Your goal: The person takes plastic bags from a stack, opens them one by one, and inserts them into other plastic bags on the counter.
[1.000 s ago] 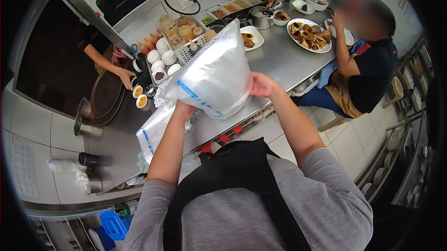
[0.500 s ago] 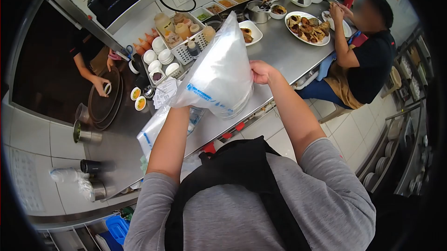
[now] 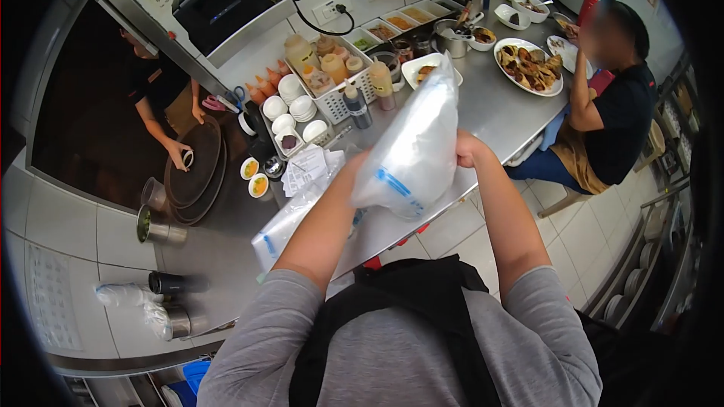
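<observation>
A clear plastic bag (image 3: 413,143) with blue print hangs puffed out above the steel counter, its pointed end up. My right hand (image 3: 469,148) is closed on the bag's right edge. On the left side my left hand (image 3: 363,163) is mostly hidden behind the plastic, and its fingers do not show. Below my left forearm, more flat plastic bags (image 3: 280,227) lie on the counter beside white paper slips (image 3: 308,168).
A co-worker (image 3: 615,98) sits at the right by a platter of food (image 3: 520,64). Another person (image 3: 158,94) touches round brown trays (image 3: 194,173) at the left. Sauce bottles (image 3: 381,79) and white cups (image 3: 289,89) stand on the steel counter (image 3: 219,256).
The bag has turned and become narrower, with its lower part drawn in. My left hand has moved up behind it. The camera view has shifted, so the counter appears further right and lower.
</observation>
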Demonstrator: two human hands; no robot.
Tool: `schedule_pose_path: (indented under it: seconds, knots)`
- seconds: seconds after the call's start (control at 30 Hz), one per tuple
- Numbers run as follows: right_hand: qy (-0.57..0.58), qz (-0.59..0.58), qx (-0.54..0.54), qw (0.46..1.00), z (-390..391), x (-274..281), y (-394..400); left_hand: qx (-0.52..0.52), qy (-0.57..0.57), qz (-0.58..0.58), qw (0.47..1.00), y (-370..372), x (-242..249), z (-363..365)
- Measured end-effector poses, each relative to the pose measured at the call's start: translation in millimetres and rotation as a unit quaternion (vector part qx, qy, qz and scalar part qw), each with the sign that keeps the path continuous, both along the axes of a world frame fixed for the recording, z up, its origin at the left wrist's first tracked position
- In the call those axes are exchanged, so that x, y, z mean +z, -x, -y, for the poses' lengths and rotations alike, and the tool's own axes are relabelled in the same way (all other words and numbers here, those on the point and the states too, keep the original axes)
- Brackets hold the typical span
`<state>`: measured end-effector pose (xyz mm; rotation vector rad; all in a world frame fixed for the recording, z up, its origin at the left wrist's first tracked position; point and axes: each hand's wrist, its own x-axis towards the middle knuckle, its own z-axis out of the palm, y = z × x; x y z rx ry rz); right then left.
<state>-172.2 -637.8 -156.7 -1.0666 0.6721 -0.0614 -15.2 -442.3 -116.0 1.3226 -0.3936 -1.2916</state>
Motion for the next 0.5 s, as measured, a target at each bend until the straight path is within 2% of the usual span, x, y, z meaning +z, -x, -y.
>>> schedule_pose_path:
  seconds: [0.13,0.2,0.5]
  knots:
    - [-0.067,0.009,0.025,0.997,15,-20,-6,0.001,0.002,-0.003,1.0,0,-4,1]
    - [-0.153,0.044,0.087,0.983,24,-35,-7,0.022,0.006,-0.005,1.0,7,-9,-11]
    - [-0.215,0.061,0.207,0.952,31,-28,2,0.189,0.026,0.003,0.982,39,-13,-34]
